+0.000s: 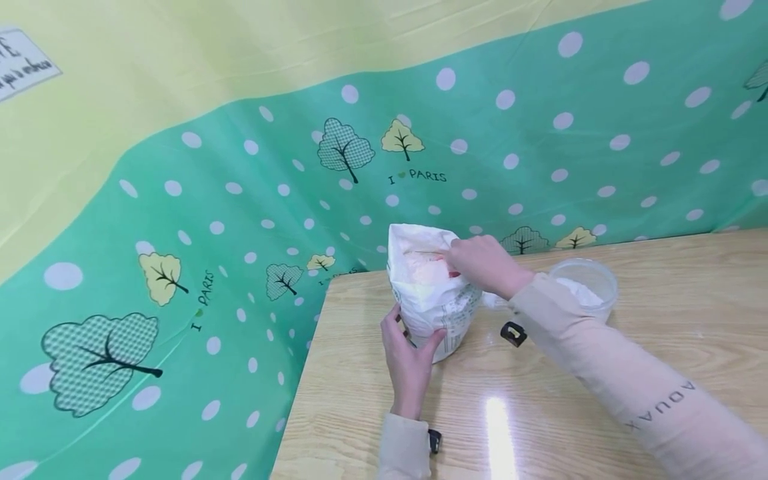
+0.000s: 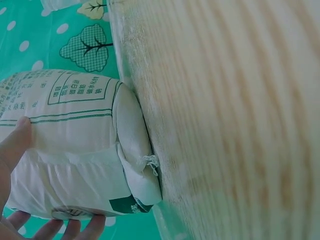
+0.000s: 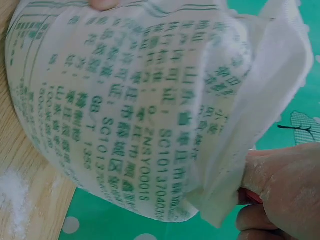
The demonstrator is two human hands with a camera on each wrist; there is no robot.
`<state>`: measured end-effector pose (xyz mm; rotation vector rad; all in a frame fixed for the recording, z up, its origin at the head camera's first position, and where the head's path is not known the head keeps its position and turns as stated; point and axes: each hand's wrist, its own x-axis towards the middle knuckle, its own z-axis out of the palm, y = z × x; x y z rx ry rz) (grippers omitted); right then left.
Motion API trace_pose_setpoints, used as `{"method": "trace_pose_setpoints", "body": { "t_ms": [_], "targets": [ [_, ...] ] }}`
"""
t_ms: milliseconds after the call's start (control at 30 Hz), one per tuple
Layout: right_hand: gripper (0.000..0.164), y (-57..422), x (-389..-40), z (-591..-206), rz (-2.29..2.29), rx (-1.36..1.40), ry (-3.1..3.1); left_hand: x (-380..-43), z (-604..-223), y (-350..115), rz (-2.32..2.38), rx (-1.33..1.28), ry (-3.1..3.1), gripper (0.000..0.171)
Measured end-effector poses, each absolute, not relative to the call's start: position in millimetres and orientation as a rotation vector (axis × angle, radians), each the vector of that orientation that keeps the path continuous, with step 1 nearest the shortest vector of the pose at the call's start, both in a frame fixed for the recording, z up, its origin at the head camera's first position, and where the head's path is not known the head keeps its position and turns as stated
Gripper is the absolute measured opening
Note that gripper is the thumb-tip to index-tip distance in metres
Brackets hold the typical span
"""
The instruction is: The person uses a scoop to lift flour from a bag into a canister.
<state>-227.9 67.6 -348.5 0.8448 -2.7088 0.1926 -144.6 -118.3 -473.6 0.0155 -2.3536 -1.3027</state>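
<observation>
A white cloth flour bag (image 1: pixel 438 310) with green print stands on the table, its top open and white flour (image 1: pixel 427 268) showing inside. My left hand (image 1: pixel 408 360) grips the bag low on its near side, thumb on one face and fingers round the other. At the bag's mouth, my right hand (image 1: pixel 487 265) holds a red-handled tool (image 3: pixel 250 196), its fingers curled and dusted with flour. The tool's far end is hidden by the bag and hand.
Behind my right forearm stands a clear plastic tub (image 1: pixel 602 293) with white powder in it. A black clip-like piece (image 1: pixel 513 333) lies on the wooden table (image 1: pixel 558 413). Some spilled powder (image 3: pixel 15 200) is beside the bag. A green patterned cloth (image 1: pixel 288 220) hangs behind the table.
</observation>
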Motion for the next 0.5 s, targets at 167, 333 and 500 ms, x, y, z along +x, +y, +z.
{"method": "trace_pose_setpoints", "body": {
  "t_ms": [167, 333, 500],
  "targets": [
    [0.03, 68.3, -228.7, -345.7, 0.227, 0.857, -2.73, -145.6, -472.6, -119.0, -1.292, 0.009, -2.357, 0.089],
    [0.029, 72.0, -229.7, -347.6, 0.375, 0.855, -2.777, -145.2, -473.2, -119.3, -1.299, 0.028, -2.375, 0.089],
    [0.022, 76.4, -229.5, -350.0, 0.512, 0.833, -2.787, -145.2, -474.6, -118.1, -1.32, 0.04, -2.376, 0.088]
  ]
}}
